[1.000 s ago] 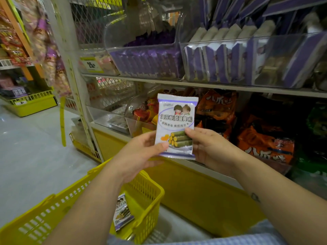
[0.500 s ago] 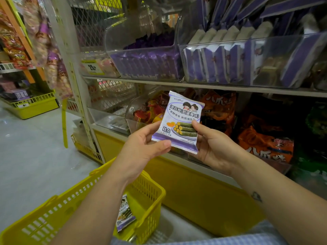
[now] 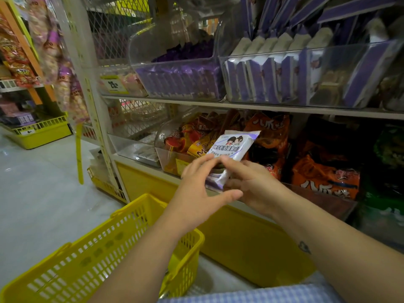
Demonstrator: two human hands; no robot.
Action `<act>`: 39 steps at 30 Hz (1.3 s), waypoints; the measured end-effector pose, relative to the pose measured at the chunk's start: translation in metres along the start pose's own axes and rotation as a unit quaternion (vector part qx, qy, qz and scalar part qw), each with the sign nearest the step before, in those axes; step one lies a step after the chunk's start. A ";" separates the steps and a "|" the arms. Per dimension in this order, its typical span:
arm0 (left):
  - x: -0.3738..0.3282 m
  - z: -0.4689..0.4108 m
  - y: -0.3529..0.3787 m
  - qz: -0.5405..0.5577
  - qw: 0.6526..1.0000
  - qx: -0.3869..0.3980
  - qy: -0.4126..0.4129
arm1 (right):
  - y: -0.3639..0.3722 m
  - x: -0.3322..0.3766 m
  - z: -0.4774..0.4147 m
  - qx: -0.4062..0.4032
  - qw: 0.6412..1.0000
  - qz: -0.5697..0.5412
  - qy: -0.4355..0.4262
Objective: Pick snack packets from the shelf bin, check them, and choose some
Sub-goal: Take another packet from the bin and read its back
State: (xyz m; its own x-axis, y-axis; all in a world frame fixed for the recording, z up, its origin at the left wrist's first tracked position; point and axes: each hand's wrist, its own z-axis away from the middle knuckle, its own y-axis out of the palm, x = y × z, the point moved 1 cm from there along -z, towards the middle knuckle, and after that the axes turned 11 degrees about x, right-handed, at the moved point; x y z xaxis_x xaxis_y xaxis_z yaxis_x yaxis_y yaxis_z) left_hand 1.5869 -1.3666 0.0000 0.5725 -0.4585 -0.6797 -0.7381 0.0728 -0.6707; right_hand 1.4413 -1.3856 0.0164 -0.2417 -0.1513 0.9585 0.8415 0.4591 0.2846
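A single white-and-purple snack packet [image 3: 232,147] was held at the centre of the frame, tilted away from the camera in front of the lower shelf's clear bin of orange wrappers [image 3: 175,158]. The checking step was judged to be under way, with picking done for this packet and the choice not yet made. The yellow shopping basket [image 3: 105,254] was seen at lower left; whatever lay in it was hidden behind the left forearm, so the number already chosen could not be told. Above, at upper centre and upper right, two clear shelf bins [image 3: 295,82] were seen well stocked with purple packets, so further picks were judged to remain possible.

The right hand [image 3: 251,184] was closed on the packet: its lower edge was pinched between the thumb and the curled fingers, with the printed face turned up and to the left. The left hand [image 3: 196,189] was held loosely open, the fingers [image 3: 201,162] extended together towards the packet's lower left edge and the thumb spread apart below. Whether those fingertips were touching the wrapper or were just beside it could not be told, owing to blur. Nothing was seen to be gripped by the left hand.
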 end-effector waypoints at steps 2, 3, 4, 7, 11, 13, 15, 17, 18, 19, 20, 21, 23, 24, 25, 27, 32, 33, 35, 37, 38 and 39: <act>-0.001 0.000 0.003 0.049 0.999 -0.005 0.002 | 0.003 -0.001 0.001 0.013 0.999 0.039 0.003; -0.002 0.000 0.002 0.074 0.997 -0.012 0.003 | 0.005 -0.001 0.002 0.026 0.998 0.061 0.002; -0.002 0.000 0.000 0.106 0.994 -0.014 0.001 | 0.007 -0.001 0.002 0.037 0.996 0.081 0.004; -0.004 -0.001 -0.006 0.260 0.965 0.020 -0.032 | 0.004 0.000 0.001 0.037 0.996 0.085 0.010; 0.001 0.002 -0.014 0.451 0.886 0.087 -0.071 | -0.006 0.003 -0.005 -0.036 0.998 0.028 -0.032; 0.003 0.003 -0.015 0.454 0.882 0.106 -0.073 | -0.010 0.004 -0.007 -0.052 0.996 0.029 -0.068; 0.005 0.001 -0.013 0.423 0.901 0.066 -0.067 | -0.011 0.005 -0.007 -0.039 0.992 0.075 -0.098; 0.007 -0.002 -0.012 0.397 0.916 -0.017 -0.057 | -0.010 0.005 -0.004 -0.033 0.977 0.166 -0.133; 0.008 -0.003 -0.012 0.393 0.917 -0.053 -0.050 | -0.007 0.004 -0.003 -0.030 0.964 0.214 -0.152; 0.009 -0.004 -0.013 0.392 0.916 -0.075 -0.042 | -0.005 0.004 -0.001 -0.024 0.951 0.257 -0.168; 0.009 -0.004 -0.014 0.393 0.915 -0.086 -0.033 | -0.002 0.004 0.000 -0.018 0.940 0.291 -0.179; 0.008 -0.004 -0.015 0.398 0.913 -0.090 -0.024 | 0.000 0.004 0.001 -0.010 0.930 0.316 -0.189; 0.008 -0.003 -0.017 0.435 0.896 -0.093 -0.015 | 0.004 0.008 0.002 0.018 0.913 0.351 -0.207; 0.008 -0.002 -0.019 0.457 0.885 -0.092 -0.014 | 0.006 0.010 0.003 0.037 0.905 0.365 -0.216; 0.009 -0.002 -0.020 0.477 0.874 -0.089 -0.016 | 0.008 0.013 0.005 0.056 0.898 0.377 -0.221; 0.010 -0.002 -0.022 0.513 0.854 -0.083 -0.025 | 0.007 0.015 0.006 0.087 0.897 0.376 -0.214; 0.018 -0.002 -0.035 0.612 0.779 -0.132 -0.046 | -0.006 0.021 0.010 0.104 0.951 0.268 -0.113; 0.021 -0.002 -0.039 0.625 0.765 -0.145 -0.051 | -0.006 0.021 0.010 0.100 0.955 0.262 -0.098; 0.025 -0.002 -0.043 0.636 0.753 -0.160 -0.056 | -0.005 0.019 0.010 0.083 0.960 0.250 -0.093; 0.027 -0.002 -0.043 0.638 0.751 -0.163 -0.055 | -0.003 0.017 0.008 0.050 0.966 0.229 -0.109; 0.028 -0.002 -0.043 0.641 0.748 -0.163 -0.053 | -0.002 0.015 0.008 0.030 0.969 0.216 -0.117; 0.028 -0.002 -0.042 0.645 0.745 -0.163 -0.050 | -0.001 0.014 0.006 0.009 0.971 0.207 -0.123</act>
State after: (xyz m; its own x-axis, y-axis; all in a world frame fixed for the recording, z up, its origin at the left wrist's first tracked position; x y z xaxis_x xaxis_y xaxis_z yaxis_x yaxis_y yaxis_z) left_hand 1.6331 -1.3846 0.0100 -0.6769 -0.1233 -0.7257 -0.7349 0.1682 0.6570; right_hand 1.4335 -1.3828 0.0298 0.0044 0.2623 0.9650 0.8828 0.4523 -0.1270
